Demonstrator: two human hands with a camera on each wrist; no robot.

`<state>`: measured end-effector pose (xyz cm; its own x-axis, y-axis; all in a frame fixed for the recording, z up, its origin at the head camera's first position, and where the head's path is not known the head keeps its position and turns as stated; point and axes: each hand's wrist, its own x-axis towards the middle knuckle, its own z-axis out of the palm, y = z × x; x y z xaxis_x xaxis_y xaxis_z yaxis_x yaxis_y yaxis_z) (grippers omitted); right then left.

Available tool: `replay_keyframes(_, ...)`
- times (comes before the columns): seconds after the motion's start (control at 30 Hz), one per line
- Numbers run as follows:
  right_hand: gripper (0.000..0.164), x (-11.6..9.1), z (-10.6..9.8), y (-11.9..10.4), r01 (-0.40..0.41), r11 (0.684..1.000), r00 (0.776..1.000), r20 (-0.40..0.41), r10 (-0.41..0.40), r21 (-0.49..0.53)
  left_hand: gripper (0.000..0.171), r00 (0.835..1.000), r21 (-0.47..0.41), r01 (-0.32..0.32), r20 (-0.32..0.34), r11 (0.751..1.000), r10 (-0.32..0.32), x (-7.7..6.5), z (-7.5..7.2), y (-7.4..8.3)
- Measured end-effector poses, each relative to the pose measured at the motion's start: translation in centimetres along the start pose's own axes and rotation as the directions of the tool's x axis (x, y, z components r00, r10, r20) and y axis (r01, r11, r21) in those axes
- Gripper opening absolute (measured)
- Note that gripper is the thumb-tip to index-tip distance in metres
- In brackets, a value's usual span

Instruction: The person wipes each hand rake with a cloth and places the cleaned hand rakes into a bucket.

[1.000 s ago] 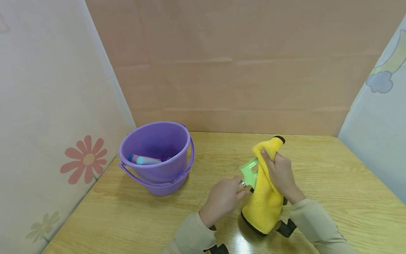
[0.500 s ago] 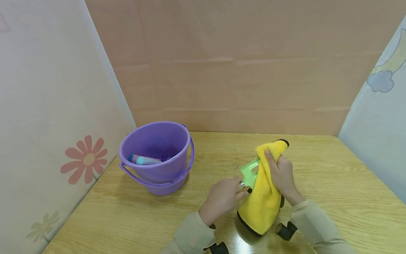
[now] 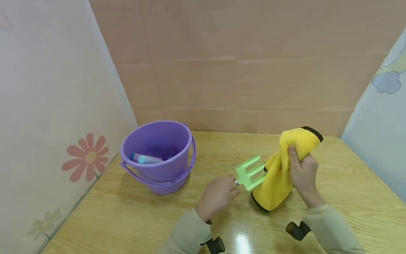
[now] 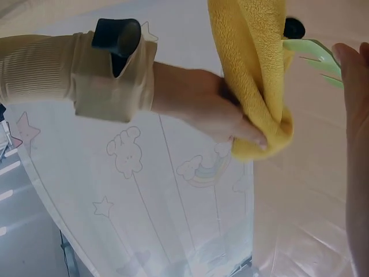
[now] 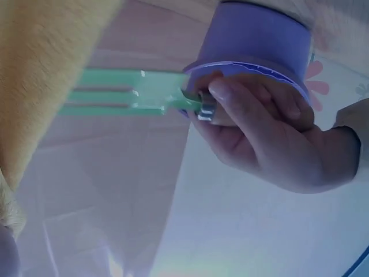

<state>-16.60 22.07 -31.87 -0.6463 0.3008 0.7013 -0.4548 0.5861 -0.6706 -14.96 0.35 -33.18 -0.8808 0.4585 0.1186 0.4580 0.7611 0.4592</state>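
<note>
In the head view my left hand (image 3: 217,195) grips a small garden hand fork (image 3: 245,178) by its handle. The fork's head is light green with broad prongs, and a silver collar joins it to the handle. My right hand (image 3: 304,176) holds a yellow plush towel (image 3: 273,190) with dark edging, bunched near its top, thumb in front. The prong tips reach the towel's left side; whether they touch is unclear. From the right wrist, the left fingers wrap the fork's handle, mostly hidden by the hand (image 5: 271,138). The left wrist view shows the towel (image 4: 248,57) hanging between both hands.
A purple bucket (image 3: 158,176) stands on the wooden table (image 3: 127,218) to the left, its handle lowered against the front. Inside lies a pale blue and pink tube-like item (image 3: 149,159), with something purple beside it. Cloth-covered walls enclose the back and sides.
The towel has moved right and up with my right hand, away from the fork. The fork's prongs, earlier covered by the towel, now show. My left hand has shifted slightly left, still gripping the fork.
</note>
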Motion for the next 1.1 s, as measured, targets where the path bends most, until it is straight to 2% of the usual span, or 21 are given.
replay_keyframes(0.07,0.024,-0.3,0.0,-0.5,0.115,0.992,0.993,0.004,-0.115,0.043,0.029,1.0,-0.004,0.006,0.003,1.0,-0.006,0.1,0.1,0.0)
replay_keyframes(0.13,0.024,-0.7,0.2,-1.0,0.229,0.969,0.971,0.048,-0.234,0.087,0.029,1.0,0.0,0.006,-0.004,1.0,-0.006,0.1,0.1,0.1)
replay_keyframes(0.2,0.03,-1.1,0.5,-1.5,0.335,0.935,0.934,0.095,-0.346,0.114,0.029,1.0,0.011,0.0,-0.01,1.0,0.0,0.1,0.1,0.1)
replay_keyframes(0.27,0.037,-1.5,0.8,-2.0,0.41,0.904,0.896,0.13,-0.424,0.12,0.028,1.0,0.023,0.001,-0.015,1.0,0.0,0.1,0.1,0.2)
replay_keyframes(0.37,0.045,-2.0,1.4,-2.5,0.476,0.872,0.854,0.179,-0.489,0.115,0.027,1.0,0.018,0.013,-0.01,1.0,-0.012,0.2,0.1,0.4)
replay_keyframes(0.5,0.047,-2.7,2.3,-2.9,0.509,0.851,0.811,0.258,-0.524,0.128,0.024,1.0,0.006,0.003,-0.013,1.0,-0.003,0.3,0.2,0.7)
replay_keyframes(0.63,0.041,-3.3,3.3,-2.8,0.592,0.798,0.733,0.336,-0.591,0.11,0.026,0.998,0.019,-0.054,-0.044,0.998,0.055,0.2,0.3,0.9)
replay_keyframes(0.73,0.04,-3.3,3.9,-2.6,0.647,0.76,0.692,0.376,-0.617,0.056,0.031,0.995,0.031,-0.075,-0.058,0.997,0.077,0.1,0.3,1.0)
replay_keyframes(0.93,0.047,-3.1,4.2,-1.8,0.678,0.732,0.696,0.376,-0.611,-0.064,0.035,0.998,0.045,-0.049,-0.032,0.998,0.05,-0.2,0.1,1.6)
replay_keyframes(1.1,0.055,-3.0,3.9,-1.0,0.616,0.78,0.75,0.386,-0.537,-0.111,0.027,0.998,0.057,-0.049,-0.032,0.997,0.051,-0.6,0.1,1.9)
